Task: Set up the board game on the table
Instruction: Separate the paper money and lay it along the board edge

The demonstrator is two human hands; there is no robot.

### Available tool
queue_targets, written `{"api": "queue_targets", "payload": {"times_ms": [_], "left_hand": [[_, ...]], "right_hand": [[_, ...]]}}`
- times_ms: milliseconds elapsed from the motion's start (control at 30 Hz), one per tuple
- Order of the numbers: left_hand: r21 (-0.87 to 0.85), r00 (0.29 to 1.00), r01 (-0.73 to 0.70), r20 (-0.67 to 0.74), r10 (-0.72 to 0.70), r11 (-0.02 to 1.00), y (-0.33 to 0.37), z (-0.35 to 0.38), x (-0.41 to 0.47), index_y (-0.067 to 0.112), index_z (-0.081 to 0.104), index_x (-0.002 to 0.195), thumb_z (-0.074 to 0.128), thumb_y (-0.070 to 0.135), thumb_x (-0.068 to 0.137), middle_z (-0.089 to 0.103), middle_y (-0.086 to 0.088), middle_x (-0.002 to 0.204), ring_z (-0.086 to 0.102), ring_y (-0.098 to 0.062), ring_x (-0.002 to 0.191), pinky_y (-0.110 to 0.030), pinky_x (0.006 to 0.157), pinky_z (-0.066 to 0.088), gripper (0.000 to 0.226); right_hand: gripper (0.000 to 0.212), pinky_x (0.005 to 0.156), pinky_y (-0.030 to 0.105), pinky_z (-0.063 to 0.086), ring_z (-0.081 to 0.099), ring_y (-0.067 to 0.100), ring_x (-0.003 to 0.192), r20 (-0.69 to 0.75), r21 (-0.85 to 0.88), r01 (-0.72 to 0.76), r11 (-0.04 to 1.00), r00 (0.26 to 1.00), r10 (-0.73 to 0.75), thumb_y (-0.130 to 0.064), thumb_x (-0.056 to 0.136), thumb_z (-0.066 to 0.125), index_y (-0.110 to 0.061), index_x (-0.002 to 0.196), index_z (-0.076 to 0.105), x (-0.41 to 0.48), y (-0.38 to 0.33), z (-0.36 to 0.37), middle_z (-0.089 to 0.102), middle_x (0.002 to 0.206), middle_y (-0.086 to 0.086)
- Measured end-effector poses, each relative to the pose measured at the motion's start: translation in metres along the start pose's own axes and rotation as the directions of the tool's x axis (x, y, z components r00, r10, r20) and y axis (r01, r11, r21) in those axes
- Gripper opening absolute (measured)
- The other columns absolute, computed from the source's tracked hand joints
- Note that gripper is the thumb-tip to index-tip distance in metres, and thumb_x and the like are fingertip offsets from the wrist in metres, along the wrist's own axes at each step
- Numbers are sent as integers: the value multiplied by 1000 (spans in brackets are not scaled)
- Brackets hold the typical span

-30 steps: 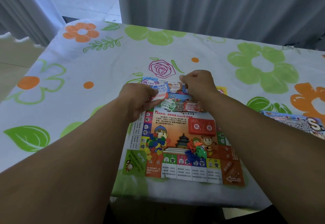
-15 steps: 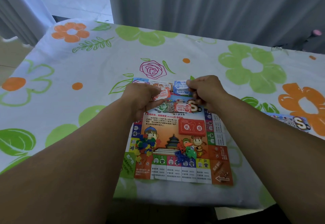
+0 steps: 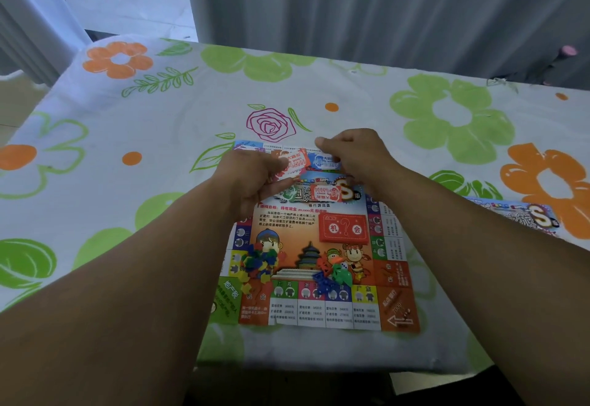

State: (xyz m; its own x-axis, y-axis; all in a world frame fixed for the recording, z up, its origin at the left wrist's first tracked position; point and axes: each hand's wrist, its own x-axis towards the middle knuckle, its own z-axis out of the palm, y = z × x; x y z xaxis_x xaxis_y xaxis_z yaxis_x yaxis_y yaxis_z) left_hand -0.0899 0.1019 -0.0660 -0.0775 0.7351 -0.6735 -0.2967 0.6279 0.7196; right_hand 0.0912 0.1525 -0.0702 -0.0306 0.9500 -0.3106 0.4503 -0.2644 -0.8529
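A colourful paper game board [image 3: 319, 310] lies flat near the table's front edge. My left hand [image 3: 252, 179] grips a small stack of play-money notes [image 3: 292, 163] with an orange note on top, over the board's far edge. My right hand [image 3: 357, 156] pinches a blue note [image 3: 324, 161] next to that stack. Another red note [image 3: 325, 192] lies on the board's title. A red card deck [image 3: 343, 228] sits right of centre. Two piles of small plastic pieces rest on the board, a multicoloured pile [image 3: 258, 262] on the left and a blue and green pile [image 3: 332, 274] at the middle.
The table wears a white cloth [image 3: 159, 150] printed with green and orange flowers. The game's flat packet [image 3: 523, 214] lies to the right, partly behind my right forearm. Grey curtains [image 3: 383, 6] hang behind the table.
My right hand has moved a little away from me and to the left, drawing the blue note off the stack. My left hand keeps holding the notes.
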Motion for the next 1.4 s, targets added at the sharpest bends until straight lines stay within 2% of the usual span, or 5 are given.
{"api": "queue_targets", "payload": {"times_ms": [167,767,900,1167,1400], "left_hand": [[29,1000,-17,15,16,999,2,-5,0,-3,65,112,71,8,90,75,-20,101,77,-33,81,-36,75,64,25],[47,999,-47,-18,48,998,4,1,-7,-1,68,106,64,-7,90,69,-18,114,75,-29,89,-29,71,62,17],[49,998,-58,-13,58,997,2,0,-4,-3,65,113,68,-6,88,68,-16,122,76,-28,88,-29,69,62,26],[123,999,-13,33,9,992,3,5,-10,-4,63,114,75,5,86,75,-19,97,77,-29,75,-34,70,64,32],[126,997,-67,48,62,990,0,11,-13,-2,69,102,71,2,89,71,-15,98,76,-22,73,-31,67,64,14]], "right_hand": [[27,41,26,38,46,22,51,199,3,72,997,977,-71,-29,90,74,-3,84,68,-10,-9,14,64,76,18],[34,41,22,30,40,15,45,179,-178,-174,969,962,206,-21,87,77,11,93,69,-24,21,-31,65,71,16],[24,39,18,36,52,10,39,80,-296,-156,942,979,187,-26,86,78,-6,85,66,-24,17,-33,65,67,5],[33,42,24,39,50,14,48,194,-32,46,998,980,-39,-40,93,69,-8,84,66,-30,-1,-13,69,80,8],[19,42,25,40,50,13,44,130,11,39,999,991,-40,-20,91,73,-3,85,65,-23,-2,-6,64,67,7]]}}
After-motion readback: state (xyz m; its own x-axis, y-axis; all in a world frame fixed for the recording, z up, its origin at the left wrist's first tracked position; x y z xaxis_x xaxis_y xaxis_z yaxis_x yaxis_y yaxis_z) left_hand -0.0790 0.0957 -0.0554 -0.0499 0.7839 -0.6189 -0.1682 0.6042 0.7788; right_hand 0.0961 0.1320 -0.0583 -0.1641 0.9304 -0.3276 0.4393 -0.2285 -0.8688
